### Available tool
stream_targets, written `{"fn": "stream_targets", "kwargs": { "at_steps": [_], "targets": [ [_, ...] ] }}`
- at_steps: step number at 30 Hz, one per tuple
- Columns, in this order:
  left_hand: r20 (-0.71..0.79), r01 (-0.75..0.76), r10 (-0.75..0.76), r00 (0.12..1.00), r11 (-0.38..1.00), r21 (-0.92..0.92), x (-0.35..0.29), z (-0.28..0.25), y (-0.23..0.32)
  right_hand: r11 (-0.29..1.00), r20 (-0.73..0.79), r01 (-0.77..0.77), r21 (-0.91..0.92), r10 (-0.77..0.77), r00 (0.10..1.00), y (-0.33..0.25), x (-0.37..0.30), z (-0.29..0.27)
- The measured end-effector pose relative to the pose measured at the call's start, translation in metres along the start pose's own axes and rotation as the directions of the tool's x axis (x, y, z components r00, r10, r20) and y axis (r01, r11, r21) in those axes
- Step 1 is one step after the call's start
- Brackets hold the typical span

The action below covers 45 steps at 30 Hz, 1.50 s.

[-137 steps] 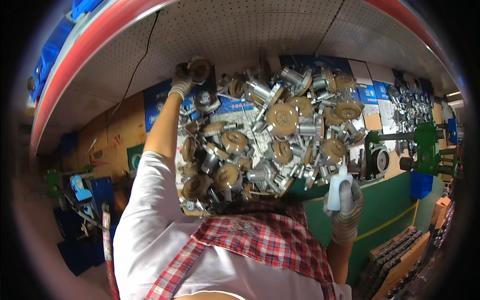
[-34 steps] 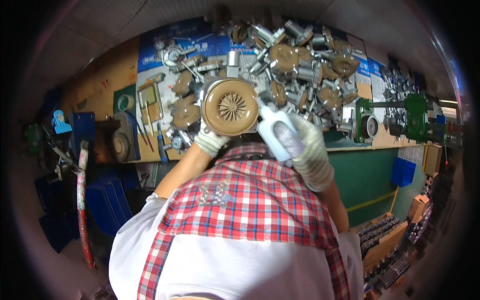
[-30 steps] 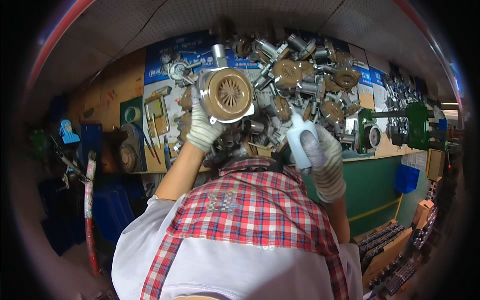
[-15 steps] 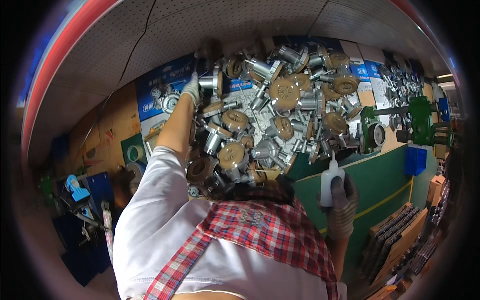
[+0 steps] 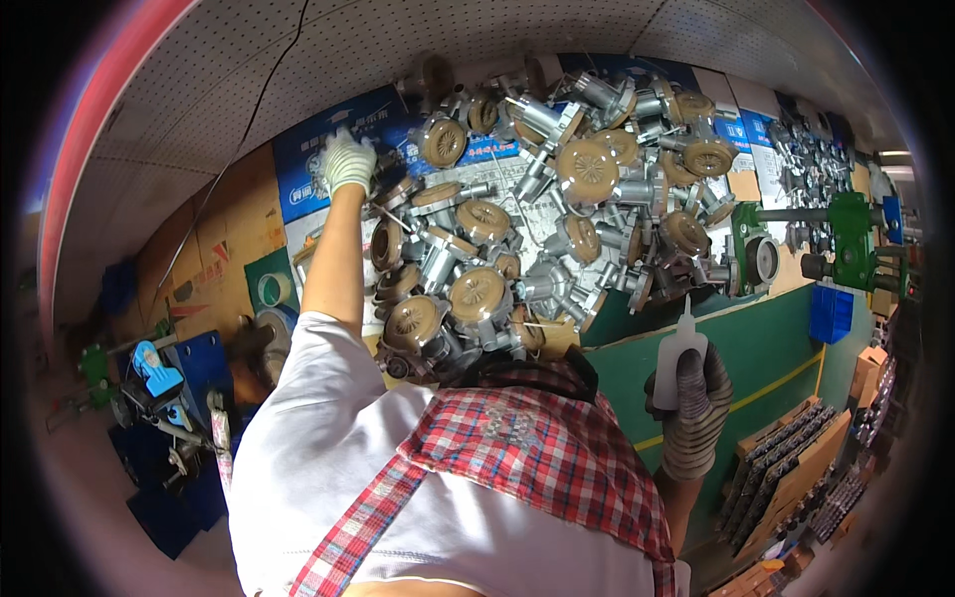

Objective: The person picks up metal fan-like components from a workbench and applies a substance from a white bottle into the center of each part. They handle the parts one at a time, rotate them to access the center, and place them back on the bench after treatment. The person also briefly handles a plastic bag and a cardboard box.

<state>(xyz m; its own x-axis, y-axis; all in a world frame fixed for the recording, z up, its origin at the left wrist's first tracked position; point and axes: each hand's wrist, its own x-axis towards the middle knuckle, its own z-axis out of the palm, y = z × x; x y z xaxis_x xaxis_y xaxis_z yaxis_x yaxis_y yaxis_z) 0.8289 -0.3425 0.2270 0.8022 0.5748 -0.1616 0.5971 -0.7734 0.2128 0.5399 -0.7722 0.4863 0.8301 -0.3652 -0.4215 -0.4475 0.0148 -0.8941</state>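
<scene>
My right hand [image 5: 696,418], in a grey-striped glove, is wrapped round a white squeeze bottle [image 5: 678,360] held upright, its thin nozzle pointing up. My left arm stretches far out to the left side of the table. There my left hand [image 5: 350,164], in a pale glove, is over a cluster of small silver metal parts [image 5: 320,177] on a blue printed sheet [image 5: 298,204]. Its fingertips are blurred and partly hidden, so their grip does not show. Just right of it stands a metal housing with a round brown disc [image 5: 443,142].
Many more silver housings with brown discs [image 5: 587,171] crowd the table, some in clear plastic. A green clamp-like machine [image 5: 851,244] and a blue bin [image 5: 829,314] stand at the right. Cardboard trays of parts [image 5: 786,468] lean below them. A perforated panel [image 5: 477,30] rises behind.
My left hand has moved left from a silver flanged housing to the small metal parts. My right hand still holds the bottle, now slightly further right and tilted less. The view has shifted a little.
</scene>
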Motion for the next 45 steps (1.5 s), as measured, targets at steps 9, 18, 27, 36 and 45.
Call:
{"fn": "stream_targets", "kwargs": {
  "at_steps": [9, 18, 27, 36, 45],
  "targets": [
    [-0.080, -0.201, 0.207, 0.975, 0.977, 0.074, -0.031, 0.017, -0.075, 0.995, 0.023, 0.100, 0.021, -0.101, 0.995, 0.003, -0.017, 0.004],
    [-0.408, -0.220, -0.056, 0.911, 0.772, -0.596, -0.103, -0.041, -0.104, 0.992, 0.154, 0.122, -0.010, -0.119, 0.981, 0.007, -0.018, -0.016],
    [0.135, 0.430, 0.644, 0.753, -0.327, -0.842, -0.297, -0.117, -0.084, 0.974, 0.387, 0.227, -0.008, -0.206, 0.899, -0.005, -0.014, -0.018],
    [0.009, 0.333, 0.741, 0.671, -0.291, -0.897, -0.367, -0.096, -0.017, 0.969, 0.546, 0.223, 0.105, -0.244, 0.802, -0.001, -0.013, -0.034],
    [-0.049, -0.149, 0.740, 0.671, 0.070, -0.986, -0.407, -0.067, 0.000, 0.917, 0.731, 0.340, -0.206, -0.086, 0.677, 0.005, -0.010, -0.034]
  ]
}}
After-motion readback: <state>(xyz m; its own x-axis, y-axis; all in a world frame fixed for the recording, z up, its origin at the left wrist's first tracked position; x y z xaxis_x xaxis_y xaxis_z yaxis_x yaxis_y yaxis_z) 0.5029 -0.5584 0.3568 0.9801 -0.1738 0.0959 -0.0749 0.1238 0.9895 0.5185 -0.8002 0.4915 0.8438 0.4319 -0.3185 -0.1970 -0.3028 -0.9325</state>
